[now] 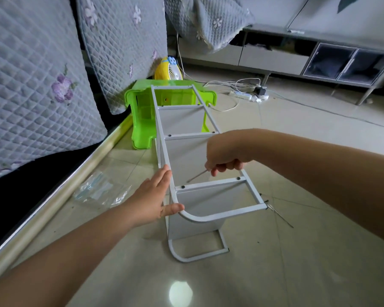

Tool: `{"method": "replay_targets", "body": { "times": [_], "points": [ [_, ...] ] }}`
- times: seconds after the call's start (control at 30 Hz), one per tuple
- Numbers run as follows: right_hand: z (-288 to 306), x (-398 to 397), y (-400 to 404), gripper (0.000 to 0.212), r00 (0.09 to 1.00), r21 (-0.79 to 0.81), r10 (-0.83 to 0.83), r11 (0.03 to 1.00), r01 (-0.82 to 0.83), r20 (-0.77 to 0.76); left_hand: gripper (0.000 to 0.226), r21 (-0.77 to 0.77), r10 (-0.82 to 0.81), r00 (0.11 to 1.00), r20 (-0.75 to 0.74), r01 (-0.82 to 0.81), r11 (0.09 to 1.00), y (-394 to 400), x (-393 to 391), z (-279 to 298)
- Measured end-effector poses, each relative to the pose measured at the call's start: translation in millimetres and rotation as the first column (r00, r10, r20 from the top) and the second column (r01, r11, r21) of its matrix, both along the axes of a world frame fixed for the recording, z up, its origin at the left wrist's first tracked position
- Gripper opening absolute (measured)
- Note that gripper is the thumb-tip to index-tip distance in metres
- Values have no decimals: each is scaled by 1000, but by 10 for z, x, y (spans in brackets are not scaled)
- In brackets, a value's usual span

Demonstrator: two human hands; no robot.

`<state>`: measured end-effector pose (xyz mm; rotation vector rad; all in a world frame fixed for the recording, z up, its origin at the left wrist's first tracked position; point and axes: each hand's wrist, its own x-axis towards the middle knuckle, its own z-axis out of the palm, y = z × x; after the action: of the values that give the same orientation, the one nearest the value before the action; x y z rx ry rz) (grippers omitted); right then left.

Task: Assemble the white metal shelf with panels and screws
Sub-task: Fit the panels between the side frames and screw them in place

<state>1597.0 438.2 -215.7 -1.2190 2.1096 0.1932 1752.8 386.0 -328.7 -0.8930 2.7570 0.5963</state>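
- The white metal shelf frame (pixel 187 138) lies on its side on the pale tiled floor (pixel 297 262), with its long white side rails running away from the camera and its curved end nearest.
- White flat panels (pixel 184 120) sit between the rails, fixed at white cross bars that show small dark screws (pixel 238 178) at their ends.
- The left hand (pixel 157 196) lies flat against the outer side of the near left rail, fingers straight and together, the thumb touching the rail where it begins to curve.
- The right hand (pixel 224 154) is over the frame's middle bay, fingers curled round a thin silver metal tool (pixel 196 175) whose shaft slants down and to the left inside the frame.
- Another thin metal rod (pixel 279 214) lies on the floor just beside the frame's near right corner.
- A bright green plastic stool (pixel 142 120) lies tipped over, its open underside facing the camera, behind the frame's far end, with a yellow and white small fan (pixel 169 70) behind it.
- A clear plastic bag (pixel 98 191) lies on the floor to the left of the frame, near the dark sofa base with its shiny metal edge (pixel 60 196).
- Grey quilted cushions with purple flowers (pixel 36 85) lean on the sofa.
- A white power strip with cables (pixel 253 95) lies on the floor in front of a low grey cabinet (pixel 319 60).
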Motion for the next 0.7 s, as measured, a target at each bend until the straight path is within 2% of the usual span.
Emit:
{"method": "replay_targets", "body": {
  "times": [0.03,0.13,0.2,0.27,0.37,0.43,0.53,0.7],
  "points": [
    [29,-107,33,32,1000,-43,-16,999,17,12,141,-30,-2,1000,22,3,1000,-9,-3,14],
    [50,-480,180,26,995,-202,-95,974,102,44,149,-134,5,1000,23,-2,991,-46,-65,59],
    [-67,-793,292,18,979,-312,-190,928,205,80,136,-163,27,1000,-15,-29,986,-39,-200,84],
    [-331,-1120,369,13,963,-367,-269,895,253,8,132,-222,-40,998,-50,28,975,-7,-454,110],
    [-952,-1547,420,26,930,-302,-324,916,264,-172,91,-232,-99,991,-85,76,970,59,-975,116],
    [-1416,-1743,465,21,905,-252,-353,922,293,-238,68,-203,-74,987,-143,44,978,112,-1336,110],
    [-2100,-1857,599,29,853,-211,-444,893,398,-272,68,-124,13,977,-213,-40,991,185,-1745,39],
    [-2911,-1814,903,29,811,-201,-526,850,487,-257,77,-44,103,984,-146,-110,993,239,-1969,-90]
  ]
}}
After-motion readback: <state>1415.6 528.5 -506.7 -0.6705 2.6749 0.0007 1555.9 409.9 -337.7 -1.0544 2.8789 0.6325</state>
